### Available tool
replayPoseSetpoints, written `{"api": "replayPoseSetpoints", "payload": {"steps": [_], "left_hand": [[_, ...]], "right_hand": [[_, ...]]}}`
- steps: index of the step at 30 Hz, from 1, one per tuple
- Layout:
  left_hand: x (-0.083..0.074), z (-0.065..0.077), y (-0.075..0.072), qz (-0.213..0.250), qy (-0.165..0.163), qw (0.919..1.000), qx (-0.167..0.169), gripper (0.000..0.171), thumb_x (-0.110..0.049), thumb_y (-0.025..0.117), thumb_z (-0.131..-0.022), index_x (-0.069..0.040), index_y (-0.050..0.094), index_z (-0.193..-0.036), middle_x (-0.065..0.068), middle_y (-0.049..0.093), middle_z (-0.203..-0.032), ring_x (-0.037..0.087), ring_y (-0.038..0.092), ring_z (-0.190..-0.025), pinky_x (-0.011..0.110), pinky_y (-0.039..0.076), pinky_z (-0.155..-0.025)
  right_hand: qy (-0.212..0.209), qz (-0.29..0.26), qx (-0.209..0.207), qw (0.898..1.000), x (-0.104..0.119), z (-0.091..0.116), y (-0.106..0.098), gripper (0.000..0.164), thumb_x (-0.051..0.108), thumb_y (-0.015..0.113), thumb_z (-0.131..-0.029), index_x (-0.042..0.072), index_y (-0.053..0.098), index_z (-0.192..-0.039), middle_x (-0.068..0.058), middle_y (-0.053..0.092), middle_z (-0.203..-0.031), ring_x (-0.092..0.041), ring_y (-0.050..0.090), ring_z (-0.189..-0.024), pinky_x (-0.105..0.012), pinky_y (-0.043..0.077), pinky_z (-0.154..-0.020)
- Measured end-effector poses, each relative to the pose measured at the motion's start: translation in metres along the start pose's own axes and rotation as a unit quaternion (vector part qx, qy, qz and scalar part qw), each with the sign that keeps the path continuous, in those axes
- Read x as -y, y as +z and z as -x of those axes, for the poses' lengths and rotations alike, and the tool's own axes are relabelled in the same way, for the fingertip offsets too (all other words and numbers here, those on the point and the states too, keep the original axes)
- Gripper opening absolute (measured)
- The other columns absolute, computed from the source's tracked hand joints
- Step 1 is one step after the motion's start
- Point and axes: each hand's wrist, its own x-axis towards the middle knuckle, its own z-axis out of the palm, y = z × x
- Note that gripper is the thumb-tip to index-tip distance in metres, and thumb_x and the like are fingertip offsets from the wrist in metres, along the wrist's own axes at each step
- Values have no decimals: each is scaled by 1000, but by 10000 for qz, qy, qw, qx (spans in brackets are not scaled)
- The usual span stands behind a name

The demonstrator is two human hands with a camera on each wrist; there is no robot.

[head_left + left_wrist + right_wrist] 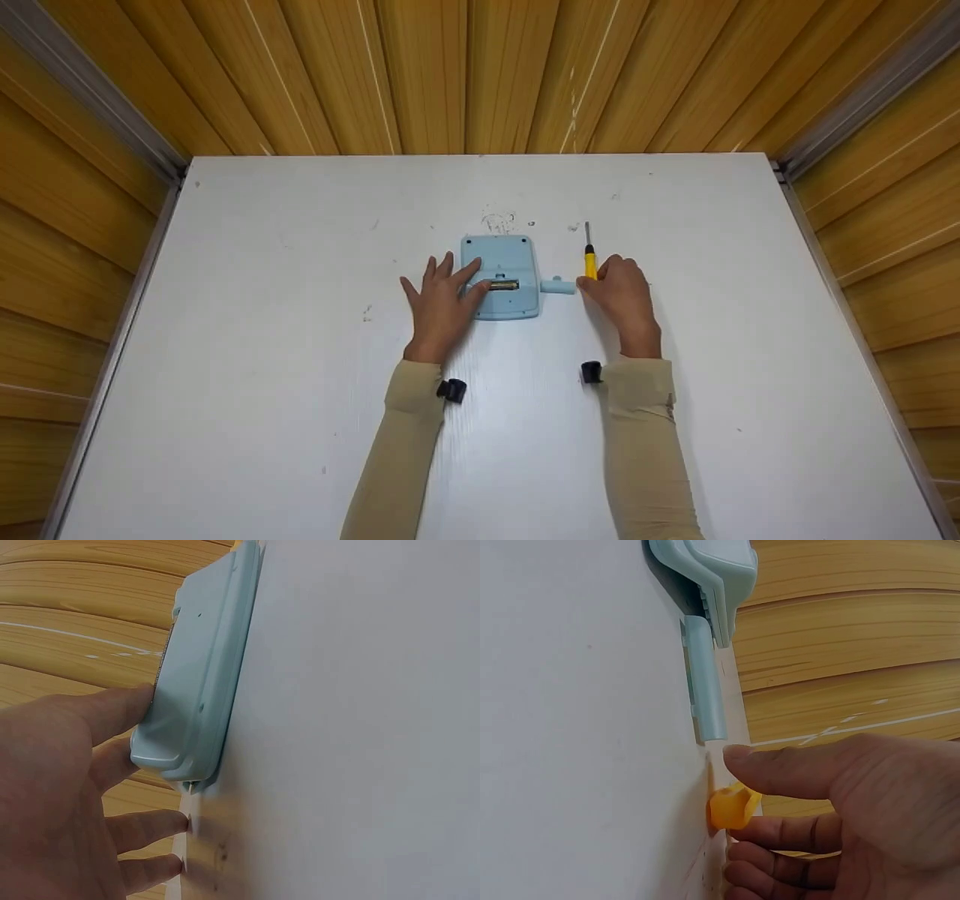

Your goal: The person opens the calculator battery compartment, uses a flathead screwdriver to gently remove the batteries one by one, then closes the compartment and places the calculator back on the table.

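A light-blue calculator (517, 259) lies back side up, its battery slot uncovered with a battery (504, 285) inside. My left hand (442, 306) rests on its left side, fingers spread; the thumb tip reaches the slot's left end and another fingertip touches the upper casing. To the right lies the narrow light-blue battery cover (557, 286), also seen in the right wrist view beside the casing. My right hand (628, 300) has thumb and curled fingers around the yellow handle of a screwdriver (590, 262), whose shaft points away from me. The handle's end (731, 808) is close to the tabletop.
The white table (262, 337) carries small dark marks, some just behind the calculator. Wood-patterned walls (435, 75) stand at the back and both sides, with grey metal rails at the corners. A black wrist-worn piece (452, 390) sits at each cuff.
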Motion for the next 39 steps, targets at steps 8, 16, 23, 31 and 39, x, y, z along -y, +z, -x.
{"api": "replayPoseSetpoints", "payload": {"steps": [8, 16, 23, 31, 39], "left_hand": [[1, 1, 0, 55, 22, 10000, -18, 51, -50, 63, -104, -26, 65, -149, 17, 45, -163, 41, 24, -158, 79, -4, -117], [2, 1, 0, 78, 37, 10000, -24, 51, -51, 62, -105, -26, 65, -149, 17, 45, -163, 42, 24, -158, 79, -4, -117], [1, 2, 0, 171, 12, 9998, 28, 51, -52, 63, -105, -28, 64, -149, 16, 43, -164, 40, 22, -159, 78, -7, -117], [1, 1, 0, 99, 43, 9999, -45, 51, -52, 64, -104, -27, 66, -148, 18, 45, -163, 42, 25, -158, 79, -5, -117], [2, 2, 1, 55, 38, 10000, -58, 51, -52, 62, -104, -27, 65, -149, 17, 45, -163, 41, 25, -158, 79, -4, -117]], "right_hand": [[114, -41, -147, 9998, -1, 0, 1, 26, 12, 64, -101, -13, 63, -109, -22, 60, -100, -29, 58, -85, -34, 51, -70], [283, -179, -426, 9985, 1, 0, -3, 32, 13, 59, -102, -15, 65, -116, -25, 65, -104, -30, 60, -84, -32, 52, -66], [189, -425, -980, 9941, 3, 0, -9, 30, 12, 61, -101, -15, 66, -113, -24, 64, -105, -31, 61, -86, -33, 54, -69], [-179, -970, -1778, 9791, 5, 1, -13, 26, 9, 67, -101, -14, 64, -113, -27, 61, -113, -37, 62, -101, -46, 56, -95], [-576, -1729, -2065, 9613, 3, 2, -13, 28, 12, 72, -102, -8, 64, -120, -21, 60, -119, -29, 61, -107, -34, 55, -94]]}}
